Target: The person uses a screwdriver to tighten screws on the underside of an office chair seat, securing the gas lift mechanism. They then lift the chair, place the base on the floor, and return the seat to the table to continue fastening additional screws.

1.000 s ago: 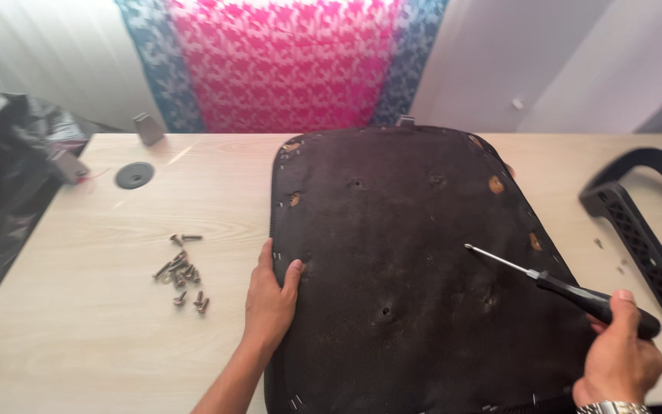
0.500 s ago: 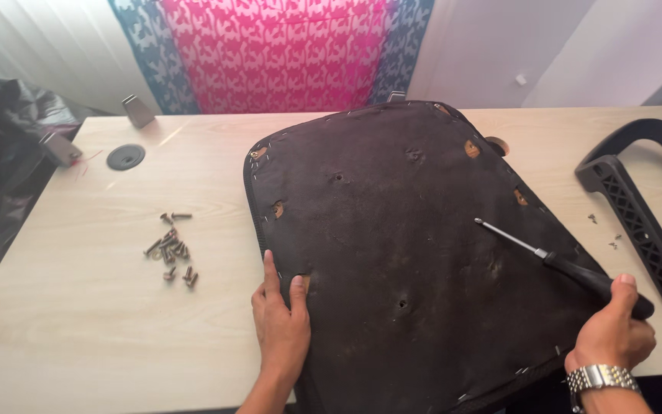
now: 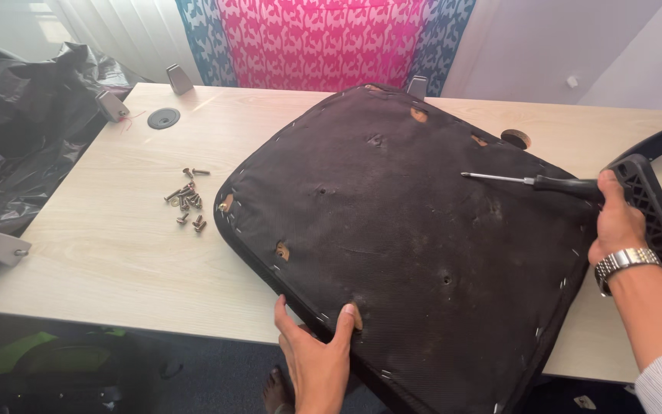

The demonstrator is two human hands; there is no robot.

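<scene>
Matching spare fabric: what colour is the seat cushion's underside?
Dark brown mesh fabric, head view.

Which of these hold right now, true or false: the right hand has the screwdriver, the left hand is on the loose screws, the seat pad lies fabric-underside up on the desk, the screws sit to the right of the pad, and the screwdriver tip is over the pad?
1. The right hand holds the screwdriver. True.
2. The left hand rests on the loose screws. False: it grips the near edge of the seat pad, apart from the screws.
3. The seat pad lies with its stapled dark fabric underside up on the desk. True.
4. The screws sit to the right of the pad. False: they lie in a small pile to its left.
5. The screwdriver tip is over the pad. True.
</scene>
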